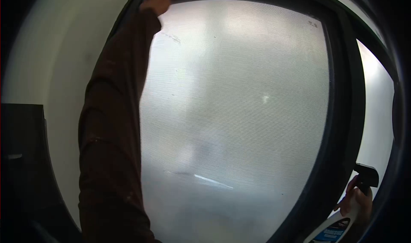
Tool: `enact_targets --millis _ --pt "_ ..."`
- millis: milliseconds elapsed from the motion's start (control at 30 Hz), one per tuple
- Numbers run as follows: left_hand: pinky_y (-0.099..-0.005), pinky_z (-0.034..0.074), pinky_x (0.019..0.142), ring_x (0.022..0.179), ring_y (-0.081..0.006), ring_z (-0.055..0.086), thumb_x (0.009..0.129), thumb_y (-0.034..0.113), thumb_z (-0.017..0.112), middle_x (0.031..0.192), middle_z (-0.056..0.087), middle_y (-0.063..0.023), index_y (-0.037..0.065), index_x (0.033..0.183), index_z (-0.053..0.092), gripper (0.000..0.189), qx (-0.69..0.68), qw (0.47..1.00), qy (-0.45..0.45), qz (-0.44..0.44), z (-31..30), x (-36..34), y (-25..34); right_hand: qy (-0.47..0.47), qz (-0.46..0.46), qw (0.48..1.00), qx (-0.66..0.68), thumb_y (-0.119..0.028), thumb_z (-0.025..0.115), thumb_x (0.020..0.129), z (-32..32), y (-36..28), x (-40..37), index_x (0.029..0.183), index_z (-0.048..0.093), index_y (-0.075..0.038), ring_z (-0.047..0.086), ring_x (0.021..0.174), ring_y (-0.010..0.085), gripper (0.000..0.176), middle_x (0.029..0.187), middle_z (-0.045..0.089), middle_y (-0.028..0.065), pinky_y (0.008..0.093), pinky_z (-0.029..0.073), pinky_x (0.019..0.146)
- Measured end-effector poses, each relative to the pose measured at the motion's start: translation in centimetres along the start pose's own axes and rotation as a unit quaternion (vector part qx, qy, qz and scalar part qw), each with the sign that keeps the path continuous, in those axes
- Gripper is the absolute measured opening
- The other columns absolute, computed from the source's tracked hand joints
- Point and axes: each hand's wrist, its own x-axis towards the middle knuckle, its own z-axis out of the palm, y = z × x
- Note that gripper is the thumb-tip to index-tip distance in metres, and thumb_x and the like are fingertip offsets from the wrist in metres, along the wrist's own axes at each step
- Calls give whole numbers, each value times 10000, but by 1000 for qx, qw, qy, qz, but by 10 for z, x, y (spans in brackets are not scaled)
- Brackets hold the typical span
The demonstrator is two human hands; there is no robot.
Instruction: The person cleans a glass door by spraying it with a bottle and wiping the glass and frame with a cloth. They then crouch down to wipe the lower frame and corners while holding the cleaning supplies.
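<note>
Wall point(64, 71) lies left of the window point(239, 93) — spray bottle point(337, 229), lower right.

L hand point(156, 4) 11 o'clk + R hand point(363, 200) 4 = 2 hands. 1 spray btl. point(335, 230), 4 o'clk. Main pane point(239, 101) ctr. + side pane point(377, 101) 3 o'clk = 2.

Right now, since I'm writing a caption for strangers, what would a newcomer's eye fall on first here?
Probably the bright, finely lined pane, filling the middle of the view inside its dark frame. Next comes the brown sleeve, rising along the left side to the left hand at the pane's top left corner. Then, at lower right, the right hand grips a white bottle.
</note>
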Motion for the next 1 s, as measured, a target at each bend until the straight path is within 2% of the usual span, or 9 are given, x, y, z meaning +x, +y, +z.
enact_targets --millis 133,400,433,567,600,667,867,933,1000 --pt "-754 266 1048 1359 -455 431 1039 372 348 1480 472 -202 262 1406 521 420 147 987 59 -7 28 -41 -54 31 0 999 -20 -285 605 943 0 2 -10 1107 496 51 562 439 233 389 546 514 111 467 606 587" --pt "-453 476 978 1154 -420 600 993 280 480 1230 614 -278 31 1228 593 361 81 973 31 215 -7 28 66 53 33 998 -31 -271 551 976 2 -19 -4 1114 509 57 566 468 230 358 576 530 112 440 595 608" --pt "-533 432 1005 1206 -443 576 1056 340 324 1229 623 -302 -29 1242 612 503 -104 992 -67 16 -74 -49 152 51 33 998 -29 -269 544 980 3 -19 -3 1115 511 57 567 471 229 355 579 532 112 437 594 610" --pt "-494 560 705 827 -446 689 983 233 422 946 679 -317 60 1056 703 338 29 894 45 445 -80 -92 254 41 30 999 -18 -262 517 997 4 -23 -4 1118 518 60 569 485 228 345 594 540 112 424 588 621" --pt "-534 535 806 951 -482 660 974 244 426 1021 649 -364 -12 1058 689 376 70 880 39 469 -91 -120 281 36 34 999 -15 -262 517 997 5 -25 -1 1118 518 60 569 485 228 345 594 540 112 424 588 621" --pt "-587 390 1042 1210 -523 505 982 324 403 1175 559 -409 -160 1202 550 552 -201 847 342 353 -20 -129 331 16 10 1000 -6 -258 499 1007 8 -31 7 1121 522 62 570 495 227 340 604 545 113 415 584 628" --pt "-562 488 837 947 -495 592 1019 290 362 1052 603 -342 3 1086 632 400 -30 887 138 440 -43 -99 226 -73 -77 994 21 -246 456 1033 28 -79 49 1127 533 67 573 517 224 336 627 558 113 394 575 645" --pt "-568 410 1009 1185 -509 517 1024 365 343 1301 524 -357 -1 1276 568 498 -83 959 42 269 -34 -102 151 -121 -105 987 30 -243 442 1042 39 -100 69 1128 536 68 574 524 223 336 635 562 113 387 572 650" --pt "-506 532 859 1058 -392 635 955 316 514 1151 662 -197 119 1210 629 342 29 927 176 330 -28 -131 87 -217 -140 966 17 -257 474 1039 51 -126 93 1119 531 61 585 543 221 333 659 574 111 380 581 659"
